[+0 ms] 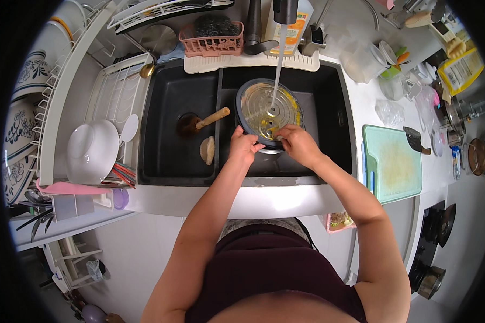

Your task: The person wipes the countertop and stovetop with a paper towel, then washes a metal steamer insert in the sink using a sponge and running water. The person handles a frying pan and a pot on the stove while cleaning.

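Observation:
A round lid (266, 97) with a dark rim and a ridged, see-through or shiny middle is held over the right basin, bits of yellow food on it. Water (281, 60) runs from the black faucet (285, 12) onto its middle. My left hand (243, 146) grips the rim at the lower left. My right hand (297, 141) is at the lower right edge, fingertips pinched on the lid's surface; whether they hold a small pale thing is unclear. Part of a metal vessel (271, 151) shows beneath the lid.
The left basin (178, 161) holds a wooden-handled brush (212, 118) and a pale scrubber (207, 150). A pink basket (212, 44) and a soap bottle (293, 30) stand behind. Right lie a green cutting board (396, 161) and a cleaver (414, 139); left, a dish rack with white bowls (93, 149).

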`<move>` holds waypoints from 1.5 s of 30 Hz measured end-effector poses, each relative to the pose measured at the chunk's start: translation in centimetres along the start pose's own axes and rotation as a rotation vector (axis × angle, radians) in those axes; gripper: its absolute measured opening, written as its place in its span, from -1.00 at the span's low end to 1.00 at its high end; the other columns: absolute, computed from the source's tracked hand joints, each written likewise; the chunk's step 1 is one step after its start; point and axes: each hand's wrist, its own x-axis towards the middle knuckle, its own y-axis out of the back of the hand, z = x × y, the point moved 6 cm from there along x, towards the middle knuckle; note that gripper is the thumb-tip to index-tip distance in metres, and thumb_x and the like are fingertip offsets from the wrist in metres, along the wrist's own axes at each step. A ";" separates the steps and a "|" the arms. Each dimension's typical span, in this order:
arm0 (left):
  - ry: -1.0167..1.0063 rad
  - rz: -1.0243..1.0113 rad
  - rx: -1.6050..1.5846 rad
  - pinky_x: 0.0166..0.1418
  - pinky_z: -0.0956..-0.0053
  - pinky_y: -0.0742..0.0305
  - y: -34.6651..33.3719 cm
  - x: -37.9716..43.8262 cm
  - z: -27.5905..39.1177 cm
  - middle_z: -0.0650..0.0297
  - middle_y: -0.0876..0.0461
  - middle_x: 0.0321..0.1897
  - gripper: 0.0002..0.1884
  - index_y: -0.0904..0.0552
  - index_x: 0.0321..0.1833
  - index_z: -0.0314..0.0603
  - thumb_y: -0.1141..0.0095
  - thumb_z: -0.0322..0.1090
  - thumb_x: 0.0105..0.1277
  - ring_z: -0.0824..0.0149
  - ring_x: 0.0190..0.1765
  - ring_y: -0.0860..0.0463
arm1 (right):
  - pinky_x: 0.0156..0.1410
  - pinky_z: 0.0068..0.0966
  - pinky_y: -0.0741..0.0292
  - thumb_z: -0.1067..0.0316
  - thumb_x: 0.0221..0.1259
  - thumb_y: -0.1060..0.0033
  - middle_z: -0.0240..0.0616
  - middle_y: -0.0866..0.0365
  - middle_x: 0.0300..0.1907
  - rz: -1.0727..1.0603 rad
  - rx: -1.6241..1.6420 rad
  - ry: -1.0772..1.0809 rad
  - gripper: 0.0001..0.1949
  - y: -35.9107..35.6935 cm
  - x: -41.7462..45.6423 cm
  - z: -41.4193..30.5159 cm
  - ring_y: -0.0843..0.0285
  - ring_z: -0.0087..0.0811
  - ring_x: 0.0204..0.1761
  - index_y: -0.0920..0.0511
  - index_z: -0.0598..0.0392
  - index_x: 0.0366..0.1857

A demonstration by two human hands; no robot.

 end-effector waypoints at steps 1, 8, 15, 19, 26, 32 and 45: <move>0.014 0.000 -0.012 0.15 -0.18 -0.34 0.3 0.4 -0.4 0.14 -0.44 0.08 -0.45 -0.32 0.14 -0.08 0.23 -0.76 0.08 0.07 0.10 -0.51 | -0.05 -0.33 -0.50 0.59 -0.05 -0.07 -0.10 -0.58 -0.23 -0.020 0.031 -0.018 -0.74 -0.1 0.3 0.1 -0.54 -0.05 -0.18 -0.59 0.18 -0.21; 0.076 0.075 -0.018 0.17 -0.21 -0.32 1.7 2.8 -1.1 0.13 -0.44 0.11 -0.46 -0.33 0.13 -0.08 0.26 -0.75 0.07 0.02 0.12 -0.49 | -0.06 -0.33 -0.52 0.51 0.03 -0.07 -0.05 -0.63 -0.27 0.082 0.071 -0.184 -0.82 1.5 2.2 6.6 -0.59 -0.08 -0.24 -0.64 0.15 -0.30; -0.015 0.232 0.313 -0.07 0.08 -0.58 2.5 2.7 -0.8 0.13 -0.50 0.04 -0.59 -0.39 0.07 -0.19 0.10 -0.72 0.17 0.16 0.02 -0.56 | 0.10 -0.31 -0.45 0.48 0.07 -0.04 -0.03 -0.56 -0.11 0.101 -0.182 -0.091 -0.78 -0.8 1.6 9.0 -0.50 -0.06 -0.06 -0.60 0.17 -0.19; -0.216 0.335 0.785 -0.42 0.37 -0.63 5.9 5.6 -1.1 0.09 -0.59 -0.15 -0.67 -0.43 -0.03 -0.32 -0.12 -0.62 0.13 0.23 -0.25 -0.66 | 0.36 -0.20 -0.21 0.14 0.22 -0.05 0.03 -0.37 0.18 -0.082 -0.390 -0.099 -0.52 -2.8 2.4 8.4 -0.25 -0.03 0.26 -0.39 0.27 0.11; -0.208 0.443 0.975 -0.61 0.46 -0.58 4.1 3.9 0.8 0.03 -0.61 -0.27 -0.60 -0.39 -0.12 -0.42 -0.30 -0.56 0.02 0.22 -0.49 -0.67 | 0.50 -0.23 0.14 -0.29 0.19 0.13 0.10 0.09 0.42 -0.139 -0.489 -0.187 -0.15 -5.8 4.5 9.4 0.22 -0.05 0.48 -0.10 0.29 0.33; -0.171 0.428 0.977 -0.62 0.44 -0.58 3.5 3.2 1.6 -0.01 -0.62 -0.34 -0.55 -0.35 -0.08 -0.42 -0.31 -0.54 0.02 0.20 -0.55 -0.66 | 0.50 -0.22 0.14 -0.19 0.24 0.12 0.06 0.04 0.41 -0.087 -0.438 0.005 -0.23 -8.3 9.1 7.9 0.20 -0.05 0.47 -0.12 0.29 0.32; -0.180 0.462 1.243 0.02 0.22 -0.51 5.9 6.1 -0.1 -0.14 -0.61 -0.20 -0.43 -0.39 -0.06 -0.37 -0.39 -0.25 -0.06 -0.05 -0.06 -0.61 | -0.39 -0.41 -0.48 0.15 0.11 -0.26 -0.15 -0.59 -0.61 0.242 0.176 -0.112 -0.77 3.3 13.3 11.1 -0.58 -0.27 -0.58 -0.65 0.10 -0.48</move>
